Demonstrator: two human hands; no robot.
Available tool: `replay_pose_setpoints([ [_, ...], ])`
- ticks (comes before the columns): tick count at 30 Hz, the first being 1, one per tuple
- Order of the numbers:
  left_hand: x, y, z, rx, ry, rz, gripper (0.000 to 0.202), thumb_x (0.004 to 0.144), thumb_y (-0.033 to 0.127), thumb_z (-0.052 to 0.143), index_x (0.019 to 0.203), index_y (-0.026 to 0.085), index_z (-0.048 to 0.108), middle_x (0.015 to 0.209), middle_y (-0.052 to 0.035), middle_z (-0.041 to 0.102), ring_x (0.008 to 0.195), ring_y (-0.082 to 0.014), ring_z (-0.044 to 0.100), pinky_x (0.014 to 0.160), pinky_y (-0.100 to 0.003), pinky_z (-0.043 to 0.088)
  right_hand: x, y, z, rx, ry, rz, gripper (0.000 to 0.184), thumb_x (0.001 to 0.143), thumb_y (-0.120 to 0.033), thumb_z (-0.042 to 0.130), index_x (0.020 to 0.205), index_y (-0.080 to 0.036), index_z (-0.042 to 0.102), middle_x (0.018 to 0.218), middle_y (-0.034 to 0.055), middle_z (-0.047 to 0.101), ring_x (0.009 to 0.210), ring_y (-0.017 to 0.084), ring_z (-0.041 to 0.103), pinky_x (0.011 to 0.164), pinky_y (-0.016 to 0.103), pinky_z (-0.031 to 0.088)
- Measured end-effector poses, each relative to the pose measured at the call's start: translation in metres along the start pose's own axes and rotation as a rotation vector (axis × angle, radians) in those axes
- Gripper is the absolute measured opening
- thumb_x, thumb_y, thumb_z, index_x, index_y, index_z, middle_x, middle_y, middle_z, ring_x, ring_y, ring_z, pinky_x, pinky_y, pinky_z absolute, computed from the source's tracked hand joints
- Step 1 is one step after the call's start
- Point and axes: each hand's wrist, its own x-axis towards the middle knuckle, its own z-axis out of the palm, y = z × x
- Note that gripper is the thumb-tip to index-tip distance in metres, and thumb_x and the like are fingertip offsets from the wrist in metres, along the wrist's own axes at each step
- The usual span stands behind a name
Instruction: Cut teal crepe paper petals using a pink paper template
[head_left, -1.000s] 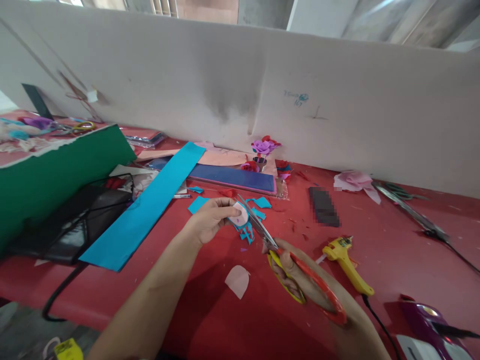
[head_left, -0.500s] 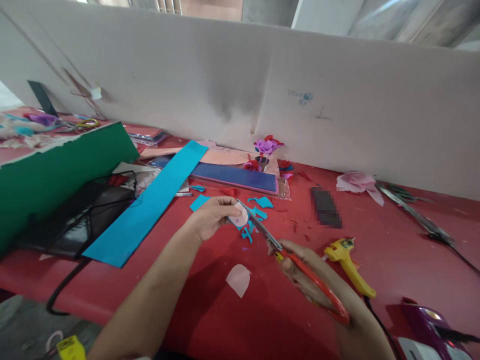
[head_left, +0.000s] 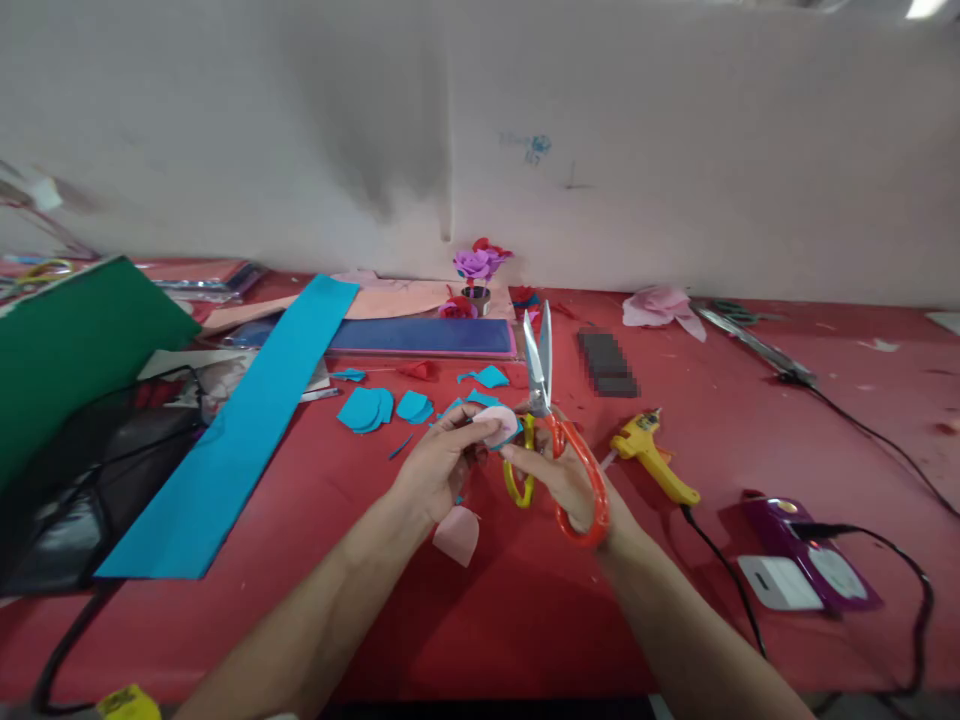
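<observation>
Pinched in my left hand (head_left: 442, 455) is a small rounded pale pink petal piece (head_left: 496, 424), with blue material showing beneath its edge. My right hand (head_left: 559, 475) has the scissors (head_left: 546, 390) hooked on it, one handle orange and the other yellow. Their blades point up and stand apart. The right fingertips reach to the edge of the pink piece. Several blue petal pieces (head_left: 365, 410) lie in stacks left of my hands, with another small stack (head_left: 414, 406) beside them. A loose pink petal (head_left: 457, 536) rests on the table below my left hand.
A long blue strip (head_left: 240, 420) crosses the red table (head_left: 480, 630) on the left, near a green sheet (head_left: 90, 350). A yellow glue gun (head_left: 652, 460) with its cord lies right, beyond it a purple corded device (head_left: 810, 550). Paper flowers (head_left: 480, 265) stand by the wall.
The scissors have swung upright, away from the pink piece, and my right fingers have come up to it. My view has shifted right and down; blue petal stacks now show.
</observation>
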Motion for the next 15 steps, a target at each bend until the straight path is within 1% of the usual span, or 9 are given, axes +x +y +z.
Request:
replay_pose_setpoints([
  [3,-0.002,-0.004,0.001,0.050,-0.044,-0.017,0.021,0.062,0.020,0.079,0.067,0.017,0.059,0.068,0.0017,0.062,0.063,-0.0081,0.055,0.062,-0.021,0.040,0.001,0.003,-0.003,-0.015,0.053,-0.016,0.039,0.076,-0.031,0.069,0.109,-0.022,0.049,0.074,-0.0051,0.056,0.061,0.011,0.051,0.057,0.026,0.042],
  [5,-0.003,-0.001,0.000,0.135,-0.045,-0.032,0.022,0.060,0.016,0.079,0.068,0.017,0.059,0.066,0.0028,0.060,0.060,-0.0077,0.053,0.058,-0.021,0.038,0.002,0.001,-0.008,-0.060,0.069,-0.008,0.038,0.076,-0.031,0.069,0.107,-0.023,0.049,0.069,-0.0074,0.051,0.056,0.010,0.047,0.053,0.024,0.040],
  [7,-0.005,0.004,0.001,0.241,-0.058,-0.051,0.023,0.058,0.013,0.079,0.074,0.018,0.063,0.069,0.0019,0.063,0.064,-0.0087,0.056,0.058,-0.021,0.038,0.002,-0.001,-0.011,-0.113,0.061,0.013,0.039,0.075,-0.030,0.069,0.107,-0.024,0.048,0.065,-0.0092,0.047,0.052,0.009,0.042,0.050,0.023,0.037],
  [9,-0.008,0.008,0.002,0.323,-0.099,-0.069,0.024,0.060,0.017,0.081,0.079,0.017,0.067,0.078,-0.0015,0.068,0.071,-0.0111,0.061,0.064,-0.021,0.042,0.003,-0.003,-0.014,-0.141,0.028,0.028,0.039,0.074,-0.028,0.068,0.107,-0.025,0.048,0.063,-0.0098,0.045,0.050,0.008,0.039,0.048,0.023,0.036],
  [11,-0.010,0.010,0.003,0.360,-0.115,-0.068,0.020,0.062,0.023,0.082,0.076,0.016,0.069,0.078,-0.0030,0.069,0.072,-0.0116,0.061,0.067,-0.022,0.044,0.003,-0.002,-0.014,-0.139,-0.007,0.032,0.039,0.074,-0.028,0.066,0.108,-0.025,0.049,0.064,-0.0095,0.045,0.050,0.008,0.038,0.048,0.023,0.036],
  [13,-0.009,0.011,0.002,0.346,-0.072,-0.039,0.020,0.063,0.029,0.083,0.069,0.015,0.069,0.072,-0.0024,0.068,0.065,-0.0099,0.059,0.064,-0.020,0.044,0.003,0.000,-0.014,-0.125,-0.016,0.023,0.038,0.077,-0.031,0.065,0.111,-0.025,0.049,0.065,-0.0087,0.046,0.049,0.009,0.039,0.048,0.023,0.036],
  [15,-0.005,0.013,-0.001,0.247,0.027,0.003,0.020,0.064,0.029,0.083,0.070,0.015,0.069,0.071,-0.0018,0.068,0.062,-0.0089,0.058,0.059,-0.019,0.045,0.002,0.001,-0.013,-0.119,-0.003,0.031,0.037,0.082,-0.037,0.063,0.114,-0.024,0.050,0.065,-0.0073,0.047,0.049,0.010,0.041,0.048,0.025,0.037],
])
